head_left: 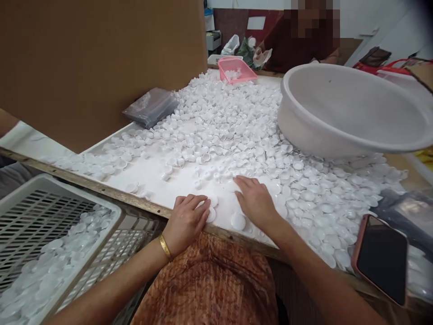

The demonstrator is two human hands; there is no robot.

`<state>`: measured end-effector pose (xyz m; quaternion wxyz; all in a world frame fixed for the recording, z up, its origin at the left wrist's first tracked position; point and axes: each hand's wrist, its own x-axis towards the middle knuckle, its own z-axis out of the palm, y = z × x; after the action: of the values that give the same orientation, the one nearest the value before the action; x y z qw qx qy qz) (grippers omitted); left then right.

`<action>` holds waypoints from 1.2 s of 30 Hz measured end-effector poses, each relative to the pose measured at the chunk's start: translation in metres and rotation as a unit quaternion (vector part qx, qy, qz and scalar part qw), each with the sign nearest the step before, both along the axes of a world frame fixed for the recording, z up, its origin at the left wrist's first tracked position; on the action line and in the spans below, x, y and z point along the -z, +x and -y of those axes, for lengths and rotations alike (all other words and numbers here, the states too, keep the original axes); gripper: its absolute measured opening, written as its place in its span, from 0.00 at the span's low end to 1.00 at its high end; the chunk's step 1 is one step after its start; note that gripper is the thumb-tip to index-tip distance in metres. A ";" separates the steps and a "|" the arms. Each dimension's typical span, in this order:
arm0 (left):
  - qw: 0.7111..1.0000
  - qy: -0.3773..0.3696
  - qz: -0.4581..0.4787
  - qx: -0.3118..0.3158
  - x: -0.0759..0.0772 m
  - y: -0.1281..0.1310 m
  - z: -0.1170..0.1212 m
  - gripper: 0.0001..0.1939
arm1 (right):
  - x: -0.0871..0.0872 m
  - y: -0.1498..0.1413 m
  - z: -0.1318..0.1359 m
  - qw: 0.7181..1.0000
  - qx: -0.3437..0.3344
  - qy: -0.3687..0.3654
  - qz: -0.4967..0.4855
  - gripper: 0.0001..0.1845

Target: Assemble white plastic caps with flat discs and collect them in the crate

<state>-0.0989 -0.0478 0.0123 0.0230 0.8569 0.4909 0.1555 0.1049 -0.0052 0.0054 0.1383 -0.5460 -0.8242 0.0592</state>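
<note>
A white table top [152, 174] is strewn with a great many small white plastic caps [237, 131]. My left hand [186, 221] rests at the near edge with fingers curled over a few flat white discs [211, 212]. My right hand [255, 201] lies palm down with fingers stretched flat, pressing on caps just right of the left hand. A loose disc [237, 221] sits between the two hands. A gold bangle [165, 247] is on my left wrist.
A large white basin [348, 113] stands at the right. A grey slotted crate [50, 234] holding discs sits at lower left. A phone [382, 257] lies lower right, a pink tray [235, 70] at the far end, a brown cardboard panel [101, 63] at left. Another person sits opposite.
</note>
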 end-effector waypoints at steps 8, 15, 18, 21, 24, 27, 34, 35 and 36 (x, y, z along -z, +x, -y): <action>0.996 0.021 0.072 -0.049 -0.004 0.003 -0.020 0.12 | 0.002 -0.005 -0.034 0.995 -0.005 0.005 0.100 0.13; 0.970 -0.020 0.153 -0.188 0.010 -0.037 -0.038 0.14 | -0.008 -0.030 -0.025 0.994 -0.102 0.040 -0.024 0.20; 0.964 -0.047 0.172 -0.196 0.017 -0.042 -0.037 0.14 | -0.007 -0.059 -0.031 0.986 -0.154 0.056 -0.011 0.20; 0.964 -0.028 0.195 -0.179 0.020 -0.039 -0.032 0.14 | -0.001 -0.080 -0.039 0.984 -0.167 0.062 0.022 0.19; 0.973 0.011 0.182 -0.139 0.021 -0.036 -0.030 0.15 | 0.004 -0.086 -0.045 0.982 -0.176 0.053 0.042 0.18; 0.993 0.027 0.088 -0.071 0.019 -0.035 -0.031 0.16 | 0.006 -0.085 -0.047 0.983 -0.175 0.036 0.039 0.18; 0.997 0.021 -0.068 -0.011 0.008 -0.036 -0.038 0.15 | -0.002 -0.089 -0.052 0.983 -0.171 -0.004 0.064 0.14; 0.997 0.025 -0.070 -0.007 0.008 -0.036 -0.038 0.15 | -0.004 -0.090 -0.053 0.982 -0.174 -0.009 0.072 0.12; 0.997 0.029 -0.069 -0.004 0.008 -0.037 -0.037 0.15 | -0.006 -0.091 -0.053 0.980 -0.179 -0.014 0.080 0.10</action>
<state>-0.1357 -0.0103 0.0040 -0.0368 0.8638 0.4903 0.1101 0.0137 0.0477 0.0116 0.0511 -0.3944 -0.9161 0.0507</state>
